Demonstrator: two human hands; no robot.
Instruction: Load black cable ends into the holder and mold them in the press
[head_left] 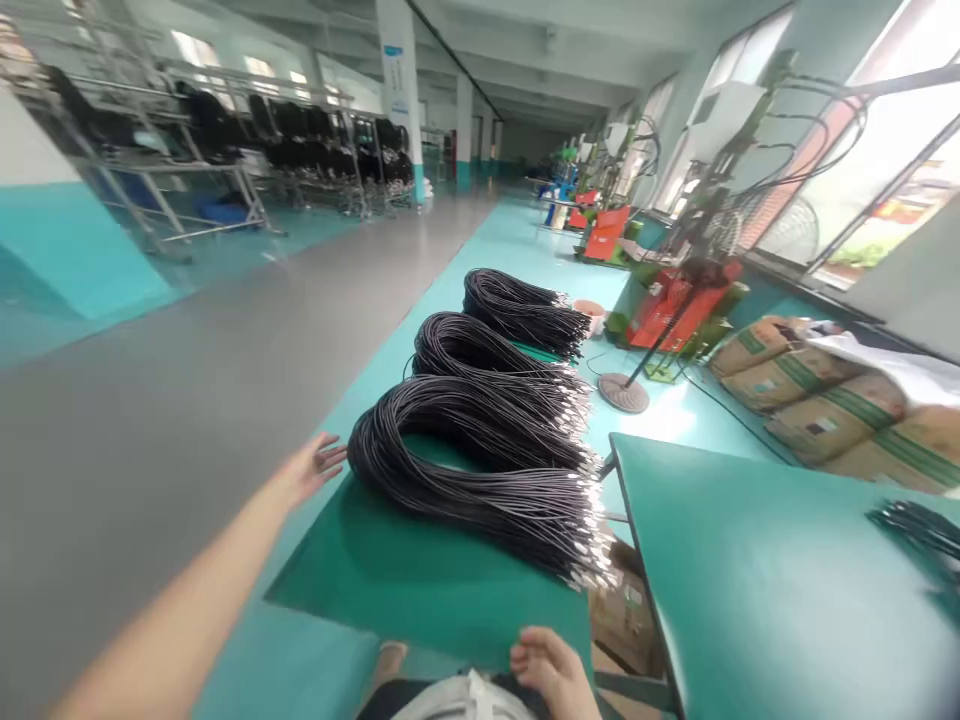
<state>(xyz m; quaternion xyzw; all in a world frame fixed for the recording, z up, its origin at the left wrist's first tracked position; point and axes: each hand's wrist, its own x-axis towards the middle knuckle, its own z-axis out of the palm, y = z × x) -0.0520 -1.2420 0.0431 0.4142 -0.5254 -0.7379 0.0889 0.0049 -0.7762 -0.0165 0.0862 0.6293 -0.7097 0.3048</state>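
Observation:
My left hand [319,466] reaches out at the left with its fingers stretched, beside the looped end of the nearest bundle of black cables [457,500]. Whether the fingertips touch the cables I cannot tell. The bundle is bent into a U, and its pale, shiny ends point right. More bundles of black cables [502,380] lie behind it in a row. They rest on a green tabletop [420,590]. At its near edge, close to my body, my right hand [551,668] has its fingers curled in, with nothing visible in them.
To the right stands a second green table [735,570] with dark cables [919,530] on it. A cardboard box [626,610] sits between the tables. Beyond are a fan with a round base [624,393], red and green machines [679,310] and stacked brown sacks [840,405]. A grey aisle [300,330] runs left.

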